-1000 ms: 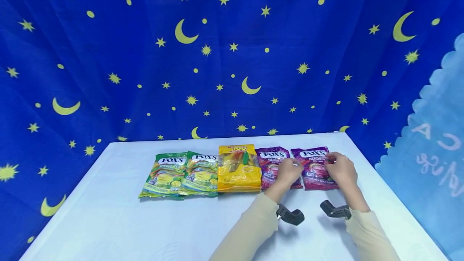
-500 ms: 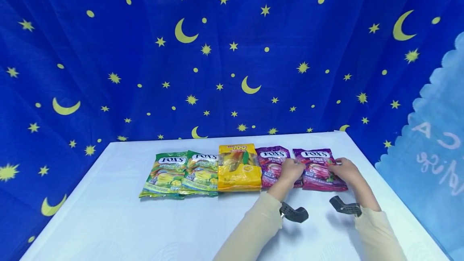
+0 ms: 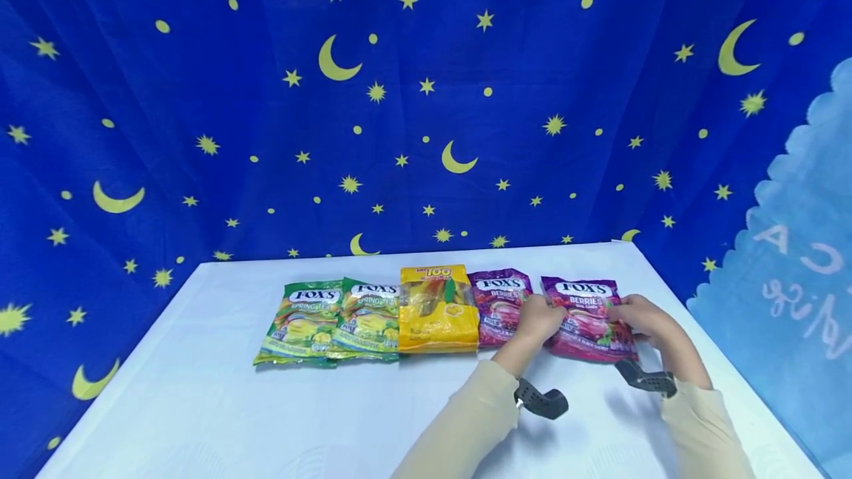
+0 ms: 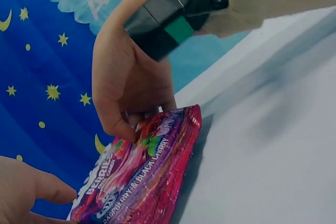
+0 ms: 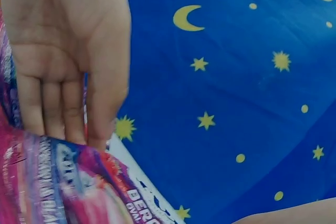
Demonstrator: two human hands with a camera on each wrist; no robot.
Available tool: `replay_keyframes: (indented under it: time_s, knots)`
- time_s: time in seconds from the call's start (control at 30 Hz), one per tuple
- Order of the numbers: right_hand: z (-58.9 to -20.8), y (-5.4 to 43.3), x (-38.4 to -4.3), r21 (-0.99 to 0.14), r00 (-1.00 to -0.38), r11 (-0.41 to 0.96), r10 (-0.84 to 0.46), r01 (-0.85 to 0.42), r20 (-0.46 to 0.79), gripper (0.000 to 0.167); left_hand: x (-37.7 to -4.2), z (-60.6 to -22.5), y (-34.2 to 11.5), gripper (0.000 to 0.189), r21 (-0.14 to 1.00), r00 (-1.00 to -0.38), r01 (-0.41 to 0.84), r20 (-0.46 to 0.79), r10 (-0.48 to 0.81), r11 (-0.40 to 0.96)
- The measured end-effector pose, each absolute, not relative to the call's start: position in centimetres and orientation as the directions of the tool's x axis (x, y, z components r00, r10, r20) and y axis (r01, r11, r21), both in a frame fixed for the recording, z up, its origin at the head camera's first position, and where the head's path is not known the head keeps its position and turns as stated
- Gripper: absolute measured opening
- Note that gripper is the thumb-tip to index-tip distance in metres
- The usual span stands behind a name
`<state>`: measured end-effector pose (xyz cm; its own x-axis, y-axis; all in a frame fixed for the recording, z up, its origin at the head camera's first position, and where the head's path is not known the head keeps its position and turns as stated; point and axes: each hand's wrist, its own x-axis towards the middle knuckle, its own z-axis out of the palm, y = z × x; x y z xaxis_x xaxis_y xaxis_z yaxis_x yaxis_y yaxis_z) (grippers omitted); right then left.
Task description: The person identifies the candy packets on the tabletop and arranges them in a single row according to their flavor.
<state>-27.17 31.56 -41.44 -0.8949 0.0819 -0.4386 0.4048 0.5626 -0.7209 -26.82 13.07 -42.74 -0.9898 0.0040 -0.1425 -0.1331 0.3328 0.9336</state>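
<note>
A purple Fox's Berries candy bag is the rightmost in a row, slightly tilted. My left hand pinches its left edge. At its right edge, my right hand grips with thumb and fingers. In the left wrist view the right hand bends over the far end of the candy bag. The right wrist view has the left hand, its fingertips partly hidden behind the bag. Just left lies another purple Berries bag, partly covered by my left hand.
A yellow candy bag marked 100 lies mid-row. Two green Fox's Spring Tea bags overlap at the left. All rest on a white table, with a blue star-and-moon cloth behind it.
Both hands have shifted the rightmost purple bag slightly right and nearer to me, turning it a little. The other bags stay where they were.
</note>
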Motion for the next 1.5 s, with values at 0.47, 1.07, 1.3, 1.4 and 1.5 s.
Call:
replay_keyframes:
  time_s: [0.47,1.07,1.3,1.4,1.5]
  knots:
    - [-39.6,30.6,-26.4,-0.729,-0.914,0.604,-0.006,0.321,-0.406,0.050,-26.0,-42.8,11.0,0.039,0.935,-0.998,0.040,0.019,0.063,0.352]
    - [-38.5,27.7,-25.9,-0.814,-0.927,0.525,-0.114,0.248,-0.356,0.075,-25.8,-41.0,5.7,0.038,0.887,-0.993,0.087,0.043,0.106,0.453]
    - [-38.9,25.6,-25.9,-0.843,-0.929,0.490,-0.156,0.223,-0.337,0.080,-26.0,-40.8,2.8,0.040,0.904,-0.993,0.057,0.008,0.117,0.423]
    - [-38.9,24.5,-25.9,-0.861,-0.929,0.469,-0.191,0.196,-0.316,0.076,-25.9,-40.7,1.5,0.043,0.909,-0.993,0.051,0.000,0.121,0.414]
    - [-38.9,23.5,-25.7,-0.870,-0.932,0.459,-0.206,0.178,-0.300,0.073,-25.8,-40.5,0.5,0.046,0.912,-0.992,0.038,-0.013,0.122,0.409]
